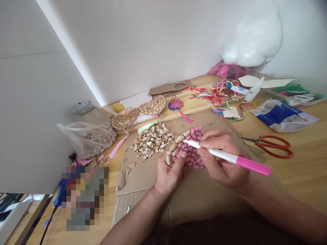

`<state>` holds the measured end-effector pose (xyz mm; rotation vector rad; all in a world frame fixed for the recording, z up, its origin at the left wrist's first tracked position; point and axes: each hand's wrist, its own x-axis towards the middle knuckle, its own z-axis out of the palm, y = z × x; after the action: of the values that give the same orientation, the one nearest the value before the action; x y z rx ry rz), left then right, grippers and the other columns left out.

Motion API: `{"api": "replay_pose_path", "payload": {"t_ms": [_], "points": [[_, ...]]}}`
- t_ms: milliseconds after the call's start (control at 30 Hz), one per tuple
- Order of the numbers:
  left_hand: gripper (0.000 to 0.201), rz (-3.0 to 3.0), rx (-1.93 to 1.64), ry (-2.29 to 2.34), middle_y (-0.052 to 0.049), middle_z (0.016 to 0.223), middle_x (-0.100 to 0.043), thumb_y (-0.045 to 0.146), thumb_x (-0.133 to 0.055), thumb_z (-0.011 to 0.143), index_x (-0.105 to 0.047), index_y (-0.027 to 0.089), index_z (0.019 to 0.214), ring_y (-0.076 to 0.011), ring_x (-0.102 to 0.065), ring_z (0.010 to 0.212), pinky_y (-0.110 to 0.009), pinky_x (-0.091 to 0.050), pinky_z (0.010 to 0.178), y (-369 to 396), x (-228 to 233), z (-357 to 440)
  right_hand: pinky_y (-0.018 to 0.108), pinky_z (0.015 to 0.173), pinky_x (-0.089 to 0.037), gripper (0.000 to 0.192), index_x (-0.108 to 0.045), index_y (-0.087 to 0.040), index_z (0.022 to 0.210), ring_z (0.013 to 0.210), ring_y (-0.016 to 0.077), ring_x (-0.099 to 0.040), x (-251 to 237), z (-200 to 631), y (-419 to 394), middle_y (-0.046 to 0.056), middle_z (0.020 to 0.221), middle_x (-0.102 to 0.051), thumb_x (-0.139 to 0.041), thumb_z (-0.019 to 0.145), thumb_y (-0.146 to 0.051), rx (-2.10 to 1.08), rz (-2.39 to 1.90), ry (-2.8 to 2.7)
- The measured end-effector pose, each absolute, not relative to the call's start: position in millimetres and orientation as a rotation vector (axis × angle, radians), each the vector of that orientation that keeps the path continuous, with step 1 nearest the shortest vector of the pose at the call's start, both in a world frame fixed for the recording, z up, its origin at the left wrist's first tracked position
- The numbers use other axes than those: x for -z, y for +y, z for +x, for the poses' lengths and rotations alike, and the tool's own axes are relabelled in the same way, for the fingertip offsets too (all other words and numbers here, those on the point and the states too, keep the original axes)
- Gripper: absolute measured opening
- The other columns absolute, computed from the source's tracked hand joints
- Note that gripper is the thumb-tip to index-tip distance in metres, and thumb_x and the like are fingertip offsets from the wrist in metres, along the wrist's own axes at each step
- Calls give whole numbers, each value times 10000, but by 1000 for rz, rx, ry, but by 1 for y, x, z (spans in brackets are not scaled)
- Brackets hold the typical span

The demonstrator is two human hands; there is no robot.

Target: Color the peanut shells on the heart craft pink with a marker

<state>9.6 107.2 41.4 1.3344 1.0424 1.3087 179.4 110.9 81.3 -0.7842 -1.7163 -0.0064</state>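
Note:
My left hand (pixel 170 172) grips the near left edge of a round disc covered with peanut shells (pixel 190 153), thumb on top. Most shells on the disc are coloured pink; those along its left rim are plain tan. Between the fingers of my right hand (pixel 224 156) is a white marker pen (pixel 222 154) with a pink end. Its tip touches or hovers just over the shells at the disc's upper left; I cannot tell which. A pile of broken peanut shells (pixel 153 141) lies left of the disc, on the cardboard sheet (pixel 143 180).
Behind stand two peanut-shell discs (pixel 153 104) with tassels and a small pink-and-blue disc (pixel 175 104). Red-handled scissors (pixel 276 146) lie right, near a blue-and-white packet (pixel 283 115) and tangled coloured cords (pixel 224 92). At left are a bag of peanuts (pixel 97 137) and a pixelated patch.

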Motion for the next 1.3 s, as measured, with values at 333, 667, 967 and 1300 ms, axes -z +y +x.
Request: {"api": "replay_pose_path", "payload": {"t_ms": [333,667,967,1300], "points": [[303,1357,-1303,1015,-19,724,-666,446,-733,889,-692,148,859,-145,-616,633,-253,-536,604,106,-48,11,415,868,-506,103,-603,-223,996,926,220,-693,-82,174,110,45,904,-721,-671,924,-191,19,-785,-1785],[304,1335,-1324,1048,-15,745,-655,442,-745,878,-682,147,844,-140,-595,675,-254,-531,658,108,-43,10,414,950,-508,95,-590,-241,965,933,209,-693,-84,172,112,20,884,-733,-659,927,-188,-23,-745,-1822],[327,1286,-1293,1010,-10,718,-626,453,-766,852,-665,145,807,-130,-569,646,-257,-541,643,107,-46,9,409,925,-510,84,-586,-241,964,942,214,-691,-83,173,112,29,886,-719,-659,935,-215,-12,-744,-1841],[408,1129,-1237,997,-25,718,-650,508,-810,794,-670,127,834,-143,-624,621,-282,-592,601,106,-49,13,433,887,-521,75,-594,-241,957,922,223,-705,-86,178,113,35,883,-735,-645,935,-191,-5,-784,-1805]]}}
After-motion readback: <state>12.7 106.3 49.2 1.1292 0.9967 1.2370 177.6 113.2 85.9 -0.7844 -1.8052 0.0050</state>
